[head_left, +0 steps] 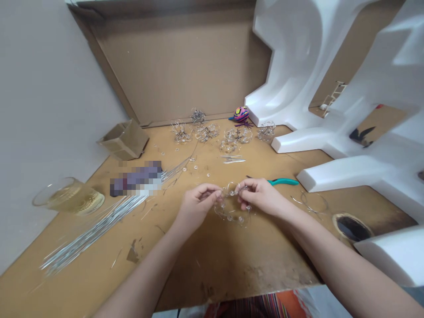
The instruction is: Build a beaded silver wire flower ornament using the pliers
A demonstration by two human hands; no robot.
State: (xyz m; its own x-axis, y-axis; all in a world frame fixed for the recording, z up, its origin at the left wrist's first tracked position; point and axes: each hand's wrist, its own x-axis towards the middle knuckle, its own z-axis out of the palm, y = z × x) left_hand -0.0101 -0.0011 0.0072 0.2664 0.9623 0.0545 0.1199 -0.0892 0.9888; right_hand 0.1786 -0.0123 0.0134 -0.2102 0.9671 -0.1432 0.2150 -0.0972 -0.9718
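Note:
Both my hands hold a small wire piece with clear beads (232,211) just above the brown table (212,260). My left hand (197,205) pinches its left side with fingers closed. My right hand (261,194) pinches the right side, thumb and forefinger pressed together on the wire. Wire loops with beads hang below and between the two hands.
A bundle of straight silver wires (99,225) lies at the left by a glass bowl (68,196). Several finished wire-and-bead pieces (205,131) sit at the back. Teal-handled pliers (281,181) lie right of my hands. White foam blocks (347,132) stand at the right, a small cardboard box (124,140) at the left.

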